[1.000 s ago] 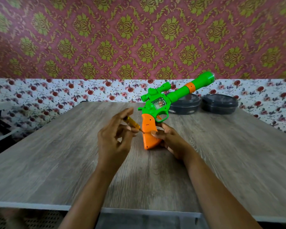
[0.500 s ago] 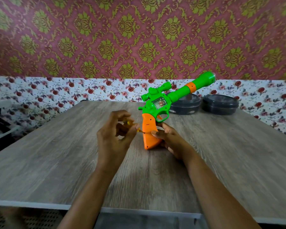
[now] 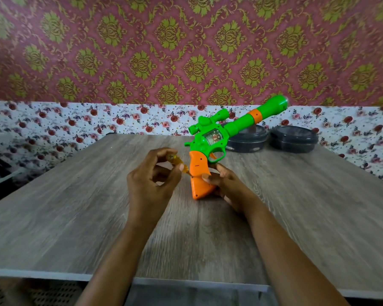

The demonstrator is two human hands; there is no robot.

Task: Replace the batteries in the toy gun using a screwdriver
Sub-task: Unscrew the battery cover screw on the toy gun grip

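The left hand (image 3: 150, 186), nearest the onlooker, is pinching the small amber screwdriver (image 3: 177, 161) between thumb and fingertips. The right hand (image 3: 228, 187) is gripping the orange handle (image 3: 198, 175) of the toy gun (image 3: 210, 142) from its far side, with the thumb lying on the cover. The screwdriver tip is meeting the handle just beyond the left fingertips, beside the right thumb. Whether it is seated in a screw head is too small to tell.

The step in hand is judged to be working the battery cover screw. To do it well:

- Be holding the shaft square to the cover.
- Be pressing inward while turning, so the tip is not slipping out.
- Be bracing the handle base on the table (image 3: 75, 206) below the right palm.

Beyond both hands, the green barrel is pointing up and away to the right. Past it, one dark lidded container (image 3: 245, 141) and a second (image 3: 293, 139) are sitting well apart from the work.
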